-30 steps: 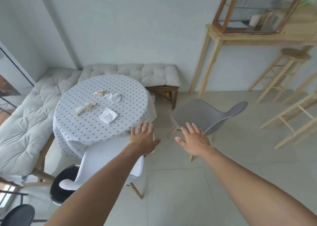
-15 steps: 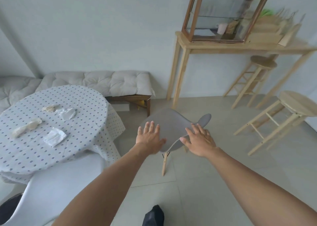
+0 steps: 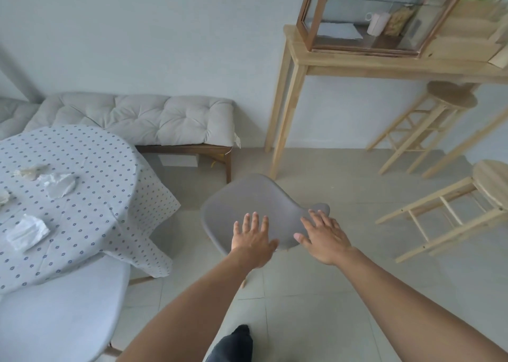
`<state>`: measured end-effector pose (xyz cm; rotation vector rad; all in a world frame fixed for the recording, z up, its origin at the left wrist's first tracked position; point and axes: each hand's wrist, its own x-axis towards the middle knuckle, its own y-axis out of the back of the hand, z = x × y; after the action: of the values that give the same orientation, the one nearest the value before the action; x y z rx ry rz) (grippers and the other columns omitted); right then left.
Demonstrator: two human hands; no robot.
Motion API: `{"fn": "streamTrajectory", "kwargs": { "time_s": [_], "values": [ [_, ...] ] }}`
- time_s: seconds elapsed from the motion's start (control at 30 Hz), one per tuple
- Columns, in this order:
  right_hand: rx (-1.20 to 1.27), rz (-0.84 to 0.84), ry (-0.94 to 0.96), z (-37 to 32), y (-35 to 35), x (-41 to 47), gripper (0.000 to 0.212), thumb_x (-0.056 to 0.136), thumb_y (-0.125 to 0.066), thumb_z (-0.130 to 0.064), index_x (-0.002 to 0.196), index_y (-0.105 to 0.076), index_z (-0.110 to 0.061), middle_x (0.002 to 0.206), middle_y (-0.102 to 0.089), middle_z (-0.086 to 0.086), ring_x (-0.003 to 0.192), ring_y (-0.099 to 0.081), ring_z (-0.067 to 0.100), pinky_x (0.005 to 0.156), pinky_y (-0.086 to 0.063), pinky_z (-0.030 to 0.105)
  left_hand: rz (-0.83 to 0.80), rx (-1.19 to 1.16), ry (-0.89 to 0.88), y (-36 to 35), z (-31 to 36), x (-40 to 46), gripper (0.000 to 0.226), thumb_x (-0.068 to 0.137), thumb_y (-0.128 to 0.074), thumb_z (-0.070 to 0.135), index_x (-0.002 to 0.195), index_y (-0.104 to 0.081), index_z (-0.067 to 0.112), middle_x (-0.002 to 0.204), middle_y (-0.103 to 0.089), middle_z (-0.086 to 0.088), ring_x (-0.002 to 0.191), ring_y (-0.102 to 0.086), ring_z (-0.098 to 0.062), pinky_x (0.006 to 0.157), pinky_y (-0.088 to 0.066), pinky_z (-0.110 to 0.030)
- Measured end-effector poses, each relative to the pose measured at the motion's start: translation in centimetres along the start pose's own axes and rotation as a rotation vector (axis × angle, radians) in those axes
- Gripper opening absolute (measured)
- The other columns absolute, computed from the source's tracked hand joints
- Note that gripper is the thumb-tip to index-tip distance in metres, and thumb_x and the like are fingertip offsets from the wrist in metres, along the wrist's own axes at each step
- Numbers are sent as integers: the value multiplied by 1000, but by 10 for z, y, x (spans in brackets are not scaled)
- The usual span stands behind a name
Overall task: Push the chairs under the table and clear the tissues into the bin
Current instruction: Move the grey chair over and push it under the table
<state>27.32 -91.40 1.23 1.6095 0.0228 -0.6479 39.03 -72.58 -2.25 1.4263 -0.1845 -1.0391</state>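
A grey shell chair (image 3: 255,204) stands on the tiled floor to the right of the round table (image 3: 90,163), which wears a dotted cloth. My left hand (image 3: 253,240) lies flat, fingers spread, on the chair's near edge. My right hand (image 3: 324,235) rests open on its right rim by the backrest. Neither hand grips anything. Several crumpled tissues lie on the table: one (image 3: 26,231) near the front, one (image 3: 59,185) further back, one (image 3: 29,170) behind it. A white chair (image 3: 60,309) sits at the table's near side, its seat partly under the cloth.
A cushioned bench (image 3: 154,119) runs along the wall behind the table. A tall wooden console (image 3: 384,64) with a glass cabinet (image 3: 379,12) stands at the right. Two wooden stools (image 3: 450,100) (image 3: 492,182) stand beside it. My dark foot (image 3: 236,345) shows below.
My view has swung right from the table to the grey chair. Both hands have moved forward from mid-air onto the chair's seat and rim.
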Motion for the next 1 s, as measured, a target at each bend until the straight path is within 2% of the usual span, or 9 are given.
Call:
{"fn": "streamTrajectory", "kwargs": {
  "time_s": [0.3, 0.37, 0.47, 0.53, 0.6, 0.67, 0.73, 0.8, 1.0],
  "values": [
    [-136, -155, 298, 69, -17, 70, 70, 104, -23, -62, 159, -25, -18, 170, -16, 13, 157, -3, 31, 124, -8, 51, -82, -58, 147, -38, 61, 41, 81, 107, -19, 66, 165, 11, 19, 175, 14, -12, 160, 14, -34, 128, 0, -59],
    [-162, -183, 383, 83, -21, 81, 75, 102, -15, -66, 159, -27, -18, 169, -20, 12, 157, -6, 31, 124, -6, 51, -67, -110, 193, -46, 80, 46, 82, 106, -17, 68, 166, 7, 19, 175, 9, -13, 160, 11, -34, 128, -2, -58],
    [-191, -192, 510, 95, -26, 87, 97, 86, 7, -72, 155, -35, -18, 163, -36, 10, 154, -18, 29, 124, -6, 53, -43, -143, 226, -52, 101, 48, 79, 107, -15, 66, 167, 0, 17, 176, 1, -13, 161, 2, -33, 129, -8, -56],
    [-212, -156, 609, 109, -28, 92, 97, 86, 7, -73, 151, -40, -19, 155, -46, 6, 149, -28, 28, 124, -8, 52, -29, -150, 264, -56, 119, 53, 75, 108, -15, 63, 166, -7, 16, 174, -13, -16, 159, -14, -36, 127, -16, -54],
    [-216, -142, 673, 121, -28, 101, 89, 90, 1, -72, 151, -39, -21, 152, -48, 4, 146, -33, 27, 123, -9, 55, 14, -128, 305, -62, 130, 56, 73, 107, -13, 63, 162, -18, 17, 163, -38, -16, 147, -37, -39, 120, -28, -52],
    [-225, -160, 703, 128, -29, 109, 87, 90, 1, -72, 151, -37, -23, 152, -47, 4, 144, -34, 28, 122, -9, 62, 57, -113, 338, -64, 136, 56, 71, 106, -13, 64, 157, -28, 17, 148, -54, -15, 135, -49, -40, 114, -34, -51],
    [-226, -168, 728, 130, -32, 116, 90, 87, 6, -72, 149, -38, -23, 149, -47, 4, 140, -37, 31, 120, -10, 67, 97, -94, 352, -62, 139, 56, 68, 106, -15, 63, 150, -38, 16, 138, -60, -15, 128, -54, -39, 111, -36, -50],
    [-208, -155, 743, 130, -35, 120, 83, 91, 2, -70, 146, -41, -23, 144, -49, 4, 134, -40, 32, 119, -10, 68, 150, -56, 358, -61, 140, 56, 66, 105, -16, 62, 137, -49, 15, 126, -65, -14, 117, -59, -39, 106, -39, -49],
    [-166, -71, 831, 134, -45, 137, 86, 92, 11, -71, 135, -48, -25, 129, -54, 0, 115, -45, 30, 113, -20, 61, 250, -28, 392, -68, 142, 62, 55, 105, -29, 57, 106, -60, 11, 92, -67, -13, 82, -62, -39, 84, -48, -50]
  ]
}}
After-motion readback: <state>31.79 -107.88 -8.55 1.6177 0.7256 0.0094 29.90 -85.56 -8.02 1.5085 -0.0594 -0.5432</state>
